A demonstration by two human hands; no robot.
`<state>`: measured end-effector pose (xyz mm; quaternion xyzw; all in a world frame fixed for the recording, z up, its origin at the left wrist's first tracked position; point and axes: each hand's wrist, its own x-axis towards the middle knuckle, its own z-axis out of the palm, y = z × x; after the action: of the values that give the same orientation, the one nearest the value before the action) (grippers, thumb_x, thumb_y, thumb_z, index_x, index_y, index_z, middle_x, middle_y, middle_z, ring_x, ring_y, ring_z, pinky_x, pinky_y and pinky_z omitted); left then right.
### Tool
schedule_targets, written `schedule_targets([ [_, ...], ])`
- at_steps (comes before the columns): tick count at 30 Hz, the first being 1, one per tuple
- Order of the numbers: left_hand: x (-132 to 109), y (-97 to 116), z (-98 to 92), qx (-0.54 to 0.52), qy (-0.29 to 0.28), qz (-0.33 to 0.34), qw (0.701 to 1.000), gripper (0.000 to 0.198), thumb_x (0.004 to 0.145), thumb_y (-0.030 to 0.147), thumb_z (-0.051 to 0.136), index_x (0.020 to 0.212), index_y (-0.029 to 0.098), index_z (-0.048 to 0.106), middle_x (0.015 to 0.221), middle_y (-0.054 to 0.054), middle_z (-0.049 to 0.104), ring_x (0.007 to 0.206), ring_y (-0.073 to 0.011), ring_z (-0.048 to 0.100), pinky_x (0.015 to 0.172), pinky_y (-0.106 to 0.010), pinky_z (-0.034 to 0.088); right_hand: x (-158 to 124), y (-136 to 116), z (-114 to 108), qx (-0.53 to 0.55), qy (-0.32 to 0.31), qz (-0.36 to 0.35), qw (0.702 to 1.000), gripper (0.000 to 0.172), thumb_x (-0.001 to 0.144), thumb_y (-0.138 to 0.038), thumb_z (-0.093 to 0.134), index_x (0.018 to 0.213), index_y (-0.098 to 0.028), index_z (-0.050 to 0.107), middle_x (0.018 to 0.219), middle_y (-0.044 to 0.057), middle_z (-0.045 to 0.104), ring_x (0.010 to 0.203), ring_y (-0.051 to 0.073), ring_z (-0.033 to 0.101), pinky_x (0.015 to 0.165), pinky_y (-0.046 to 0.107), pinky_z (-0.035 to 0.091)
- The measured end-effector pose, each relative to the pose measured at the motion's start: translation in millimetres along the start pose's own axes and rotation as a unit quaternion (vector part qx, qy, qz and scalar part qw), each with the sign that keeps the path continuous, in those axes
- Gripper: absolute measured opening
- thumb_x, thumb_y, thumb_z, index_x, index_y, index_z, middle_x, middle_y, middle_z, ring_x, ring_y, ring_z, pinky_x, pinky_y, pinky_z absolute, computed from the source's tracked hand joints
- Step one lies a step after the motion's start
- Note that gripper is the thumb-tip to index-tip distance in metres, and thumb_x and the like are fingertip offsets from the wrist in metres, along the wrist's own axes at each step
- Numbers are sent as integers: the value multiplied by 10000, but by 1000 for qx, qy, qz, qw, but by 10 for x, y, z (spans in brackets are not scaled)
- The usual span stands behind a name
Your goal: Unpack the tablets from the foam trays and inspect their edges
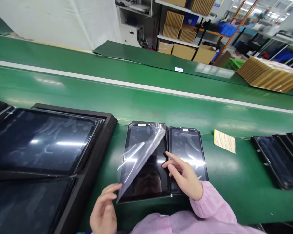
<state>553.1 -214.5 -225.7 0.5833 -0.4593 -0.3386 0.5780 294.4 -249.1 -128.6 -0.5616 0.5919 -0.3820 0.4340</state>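
A tablet-like screen panel lies in front of me on the green bench. Its clear protective film is folded back diagonally, baring the lower right of the glass. My left hand is at the panel's lower left, index fingertip against the film's edge, fingers loosely bent and apart. My right hand is over the panel's right edge with fingers spread, the fingertips at or just above the glass. Partly under that hand lies a second screen panel, its film on and a white label at the top.
At left, a black foam tray holds large screen panels. A yellow dotted sticker sheet lies right of the two panels. More panels overlap in a row at far right. Cardboard dividers stand on the back ledge.
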Motion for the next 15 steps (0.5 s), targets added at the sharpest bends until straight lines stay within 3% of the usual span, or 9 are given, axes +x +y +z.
schedule_targets([
  [3, 121, 69, -47, -15, -77, -60, 995, 322, 885, 553, 567, 1064, 315, 690, 1225, -17, 738, 1202, -269, 650, 1080, -439, 497, -28, -117, -6, -5, -31, 28, 999, 578, 961, -315, 444, 1520, -171, 419, 977, 88, 783, 638, 158, 686, 637, 326, 618],
  [7, 260, 95, -110, 81, -181, -175, 965, 654, 792, 565, 687, 1399, 374, 533, 1551, 23, 498, 1468, -285, 397, 1235, -471, 294, -160, -299, 9, -128, -49, 13, 990, 722, 931, -281, 482, 1602, -199, 228, 990, 77, 793, 711, 192, 725, 747, 389, 638],
  [9, 278, 63, -112, 75, -208, -200, 955, 702, 801, 587, 661, 1448, 380, 484, 1595, 44, 429, 1499, -269, 336, 1244, -451, 258, -221, -366, 84, -213, -45, -20, 976, 688, 894, -246, 523, 1559, -191, 357, 1036, 99, 792, 795, 228, 753, 770, 402, 647],
  [12, 272, 6, -75, 42, -219, -215, 951, 732, 801, 605, 643, 1459, 323, 492, 1600, 14, 414, 1491, -275, 342, 1224, -426, 296, -254, -428, 269, -326, -21, -103, 939, 451, 864, -124, 477, 1257, -174, 692, 1189, 143, 751, 885, 269, 779, 732, 368, 664],
  [15, 280, 11, -26, 24, -210, -221, 952, 812, 759, 640, 656, 1445, 228, 523, 1592, -55, 406, 1469, -310, 369, 1196, -426, 349, -235, -482, 470, -368, 14, -209, 906, 420, 903, -56, 382, 1093, -116, 751, 1163, 181, 755, 793, 262, 792, 632, 318, 665],
])
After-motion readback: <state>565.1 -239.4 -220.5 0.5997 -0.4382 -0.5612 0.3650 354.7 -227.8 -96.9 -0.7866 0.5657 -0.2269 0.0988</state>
